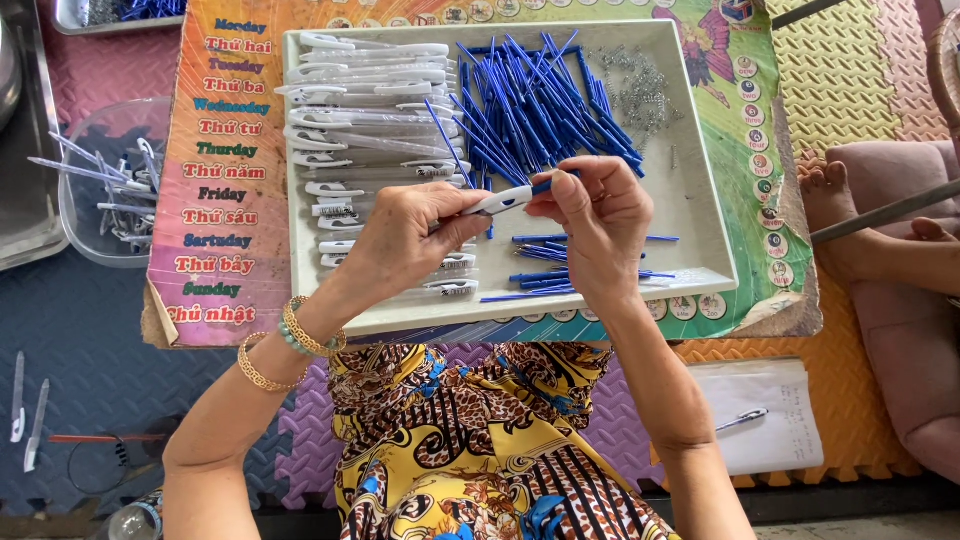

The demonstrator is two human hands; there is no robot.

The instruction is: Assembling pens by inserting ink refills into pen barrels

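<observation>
Two hands meet over the white tray [700,215], near its front edge. Left hand [405,235] grips a white pen barrel [500,200], fingers closed round it, tip end pointing right. Right hand [590,210] pinches a blue refill [543,185] at the barrel's mouth, thumb and fingertips clamped on it.

Inside the tray: white pen barrels [365,100] stacked along its left side, loose blue refills [530,100] heaped in the middle, small metal springs [640,90] toward the far right corner. More refills [560,270] lie scattered at the front.

Tray sits on a colourful printed board [220,170]. Left of the tray, off the board, a clear plastic tub [85,210] holds more pen parts.

Judgement: refill is going into the barrel; next wants it held straight and pushed home.
</observation>
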